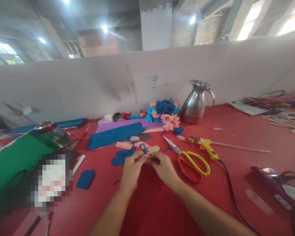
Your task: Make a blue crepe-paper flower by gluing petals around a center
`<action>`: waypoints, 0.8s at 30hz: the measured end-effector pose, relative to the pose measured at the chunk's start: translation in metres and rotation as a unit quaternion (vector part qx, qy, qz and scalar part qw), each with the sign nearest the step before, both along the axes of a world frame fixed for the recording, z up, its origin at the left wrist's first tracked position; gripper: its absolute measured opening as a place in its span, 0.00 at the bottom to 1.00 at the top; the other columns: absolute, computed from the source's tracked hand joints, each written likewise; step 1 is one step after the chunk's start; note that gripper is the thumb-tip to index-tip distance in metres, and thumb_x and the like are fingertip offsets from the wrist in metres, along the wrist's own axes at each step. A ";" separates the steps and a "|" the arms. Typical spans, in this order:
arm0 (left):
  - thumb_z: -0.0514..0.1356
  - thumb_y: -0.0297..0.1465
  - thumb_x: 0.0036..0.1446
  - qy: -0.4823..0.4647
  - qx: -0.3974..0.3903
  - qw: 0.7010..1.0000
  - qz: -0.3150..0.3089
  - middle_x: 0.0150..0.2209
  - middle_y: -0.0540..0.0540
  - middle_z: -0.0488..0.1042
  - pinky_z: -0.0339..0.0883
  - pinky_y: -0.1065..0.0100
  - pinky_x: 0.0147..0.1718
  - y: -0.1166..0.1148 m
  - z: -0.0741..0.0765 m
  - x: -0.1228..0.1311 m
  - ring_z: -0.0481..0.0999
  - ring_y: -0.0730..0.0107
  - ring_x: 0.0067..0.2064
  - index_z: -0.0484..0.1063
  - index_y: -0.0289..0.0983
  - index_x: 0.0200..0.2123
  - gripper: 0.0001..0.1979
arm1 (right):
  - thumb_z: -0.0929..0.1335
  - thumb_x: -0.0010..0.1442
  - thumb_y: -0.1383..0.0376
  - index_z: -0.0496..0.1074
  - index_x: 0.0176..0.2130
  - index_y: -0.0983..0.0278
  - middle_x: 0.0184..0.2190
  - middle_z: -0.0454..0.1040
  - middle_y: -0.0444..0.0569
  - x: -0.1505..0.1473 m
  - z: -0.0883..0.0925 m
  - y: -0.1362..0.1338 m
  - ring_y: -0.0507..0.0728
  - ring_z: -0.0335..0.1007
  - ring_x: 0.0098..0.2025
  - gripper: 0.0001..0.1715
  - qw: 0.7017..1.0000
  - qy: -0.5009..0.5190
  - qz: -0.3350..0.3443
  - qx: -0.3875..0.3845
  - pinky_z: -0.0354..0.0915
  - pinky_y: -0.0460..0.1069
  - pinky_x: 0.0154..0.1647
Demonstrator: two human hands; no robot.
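Observation:
A small blue strip of what looks like crepe paper (143, 148), curled into a loop, stands up from my fingertips. My left hand (134, 167) pinches its lower end between thumb and fingers. Close against it, my right hand (163, 166) is also pinched at the base of the strip, whose lower part is hidden by the fingers. Behind my left hand lie several cut blue petal pieces (118, 160). Pink paper pieces (123, 145) are just beyond them. Large scissors (195, 162) with one yellow and one red handle rest to the right of my right hand.
A yellow glue gun (206, 147) with a black cord lies right of the scissors. Farther back are a bunch of paper flowers (166, 113), a metal jug (193, 105) and blue paper sheets (115, 135). A glass jar (60, 137) stands left; a purple device (272, 183) sits right.

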State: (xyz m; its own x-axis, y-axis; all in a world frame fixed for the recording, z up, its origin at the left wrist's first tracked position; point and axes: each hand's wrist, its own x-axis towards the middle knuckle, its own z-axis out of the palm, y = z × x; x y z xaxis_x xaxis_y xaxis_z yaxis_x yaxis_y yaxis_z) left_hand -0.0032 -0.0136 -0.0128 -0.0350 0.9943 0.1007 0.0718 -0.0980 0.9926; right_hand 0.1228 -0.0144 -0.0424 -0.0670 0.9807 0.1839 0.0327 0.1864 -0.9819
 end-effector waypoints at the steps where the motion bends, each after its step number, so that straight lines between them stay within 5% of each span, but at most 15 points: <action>1: 0.65 0.34 0.46 -0.015 -0.014 1.000 -0.004 0.28 0.46 0.78 0.66 0.67 0.36 0.000 -0.001 0.000 0.74 0.64 0.34 0.81 0.35 0.32 0.10 | 0.66 0.52 0.65 0.74 0.28 0.62 0.26 0.76 0.45 0.000 0.000 0.000 0.56 0.71 0.30 0.06 1.000 -0.006 -0.001 0.002 0.65 0.50 0.35; 9: 0.65 0.35 0.46 -0.043 -0.046 0.998 -0.017 0.32 0.45 0.80 0.64 0.64 0.40 0.000 -0.002 0.000 0.74 0.62 0.37 0.81 0.36 0.35 0.13 | 0.66 0.52 0.64 0.73 0.27 0.62 0.26 0.76 0.45 0.000 0.002 -0.001 0.55 0.70 0.29 0.06 1.000 -0.008 -0.009 0.004 0.64 0.49 0.33; 24: 0.65 0.35 0.47 -0.024 -0.035 0.999 -0.001 0.27 0.49 0.77 0.62 0.69 0.33 0.001 -0.006 -0.001 0.71 0.68 0.32 0.79 0.36 0.29 0.09 | 0.65 0.51 0.65 0.72 0.25 0.61 0.24 0.74 0.44 -0.001 0.006 -0.004 0.55 0.68 0.28 0.07 1.000 -0.009 -0.005 0.010 0.63 0.48 0.31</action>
State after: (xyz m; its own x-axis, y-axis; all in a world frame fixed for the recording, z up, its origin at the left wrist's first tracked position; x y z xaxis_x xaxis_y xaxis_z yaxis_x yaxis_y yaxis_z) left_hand -0.0044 -0.0126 -0.0187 -0.0362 0.9989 0.0288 0.0243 -0.0279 0.9993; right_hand 0.1219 -0.0183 -0.0366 -0.0598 0.9776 0.2020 0.0524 0.2051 -0.9773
